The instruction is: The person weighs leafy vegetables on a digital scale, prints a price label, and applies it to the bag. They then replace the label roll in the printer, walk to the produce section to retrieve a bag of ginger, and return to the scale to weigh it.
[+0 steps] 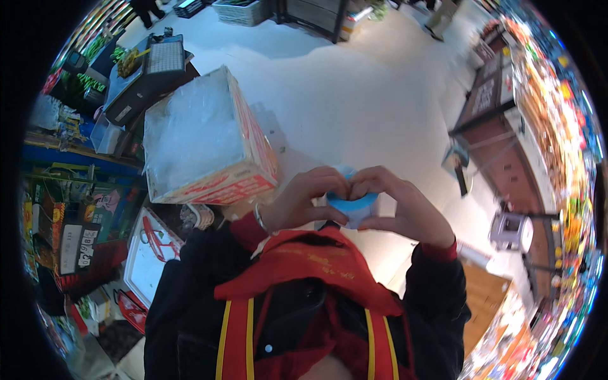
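Observation:
Before my chest, both hands are on a small round container (354, 209) with a blue lid or rim and paler sides. My left hand (306, 197) curls around its left side, a bracelet at the wrist. On the right side my right hand (396, 199) holds it, thumb low on the wall and fingers bent over the top. The fingertips of both hands meet near the container's upper edge. Its contents cannot be made out. A large carton (199, 142) with red print, covered by clear plastic film, stands to the left of my hands.
Left of me are a dark weighing scale (166, 57), a white tray (147, 251) with red-handled items, and a price sign (78, 249). Pale floor (342, 104) lies ahead. On the right stand a small stool (512, 231), a wooden surface (484, 297) and display shelving. People's legs show at the top.

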Tool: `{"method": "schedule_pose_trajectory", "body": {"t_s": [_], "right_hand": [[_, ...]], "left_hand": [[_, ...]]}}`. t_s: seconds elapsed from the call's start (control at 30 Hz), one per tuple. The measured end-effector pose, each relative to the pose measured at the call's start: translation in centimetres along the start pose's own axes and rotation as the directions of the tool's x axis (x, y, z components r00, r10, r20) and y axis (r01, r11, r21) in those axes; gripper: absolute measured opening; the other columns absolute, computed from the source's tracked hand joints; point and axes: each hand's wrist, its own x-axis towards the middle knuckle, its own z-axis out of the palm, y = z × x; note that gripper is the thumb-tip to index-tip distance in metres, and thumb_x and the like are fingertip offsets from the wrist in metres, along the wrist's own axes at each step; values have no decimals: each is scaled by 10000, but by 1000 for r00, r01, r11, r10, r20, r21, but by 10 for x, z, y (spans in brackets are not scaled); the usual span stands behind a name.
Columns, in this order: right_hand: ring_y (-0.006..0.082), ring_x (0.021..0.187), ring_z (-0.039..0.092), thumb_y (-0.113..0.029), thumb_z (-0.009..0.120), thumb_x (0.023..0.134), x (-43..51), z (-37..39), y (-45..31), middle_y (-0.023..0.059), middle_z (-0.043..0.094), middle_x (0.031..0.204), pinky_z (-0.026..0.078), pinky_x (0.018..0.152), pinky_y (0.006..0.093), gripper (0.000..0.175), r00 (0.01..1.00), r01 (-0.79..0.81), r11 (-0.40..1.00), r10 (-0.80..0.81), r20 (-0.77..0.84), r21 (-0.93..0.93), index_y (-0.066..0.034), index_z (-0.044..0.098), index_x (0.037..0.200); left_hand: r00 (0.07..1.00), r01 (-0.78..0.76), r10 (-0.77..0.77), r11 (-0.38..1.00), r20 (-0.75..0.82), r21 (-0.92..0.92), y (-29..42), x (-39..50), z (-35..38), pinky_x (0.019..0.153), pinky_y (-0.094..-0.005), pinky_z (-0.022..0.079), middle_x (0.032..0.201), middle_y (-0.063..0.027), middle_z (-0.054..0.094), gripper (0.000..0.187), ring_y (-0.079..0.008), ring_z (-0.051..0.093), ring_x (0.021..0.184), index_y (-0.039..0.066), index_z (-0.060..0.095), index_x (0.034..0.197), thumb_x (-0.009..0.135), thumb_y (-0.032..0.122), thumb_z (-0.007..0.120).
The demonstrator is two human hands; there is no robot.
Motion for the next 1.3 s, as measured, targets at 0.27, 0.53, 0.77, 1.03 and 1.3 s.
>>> {"method": "schedule_pose_trajectory", "body": {"t_s": [0.27, 0.53, 0.77, 1.03, 1.3], "right_hand": [[192, 994, 539, -280, 522, 937, 155, -90, 93, 119, 595, 1067, 395, 941, 333, 345, 893, 295, 776, -16, -450, 557, 35, 560, 1073], [129, 1016, 522, -161, 576, 906, 317, -127, 119, 55, 593, 1092, 383, 922, 279, 336, 969, 94, 697, 101, -226, 711, 34, 531, 1176], [205, 1115, 510, -285, 500, 948, 460, -199, 156, 114, 559, 1184, 379, 967, 338, 432, 965, -167, 471, 260, 45, 866, 47, 485, 1224], [164, 974, 584, -310, 485, 951, 660, -275, 202, 57, 620, 1055, 450, 859, 323, 349, 895, -423, 270, 270, 354, 865, -5, 561, 1103], [165, 946, 596, -303, 538, 931, 859, -261, 192, 51, 633, 1001, 474, 828, 319, 303, 802, -589, 408, 185, 568, 698, -34, 586, 1061]], "left_hand": [[688, -23, 267, 938, -675, 347, -62, 100, -71, 649, -309, 440, 951, -67, 612, 357, -205, 550, 797, 46, 610, 875, 616, 177, 817], [508, -236, -231, 889, -830, -392, -142, 228, -169, 677, -193, 428, 937, -41, 527, 270, -81, 507, 777, 15, 557, 936, 743, 36, 745], [388, 132, -204, 977, -899, -165, -207, 277, -266, 580, -183, 288, 813, 21, 464, 512, -39, 333, 630, 61, 511, 1086, 915, 539, 442], [540, 250, -557, 822, -630, -512, -264, 335, -332, 690, -197, 398, 919, -24, 601, 393, -55, 488, 771, -12, 575, 1096, 833, 259, 683], [343, 60, -636, 749, -691, -660, -274, 358, -397, 725, -221, 434, 869, -11, 620, 245, -48, 514, 788, -33, 594, 1037, 888, 160, 612]]}}
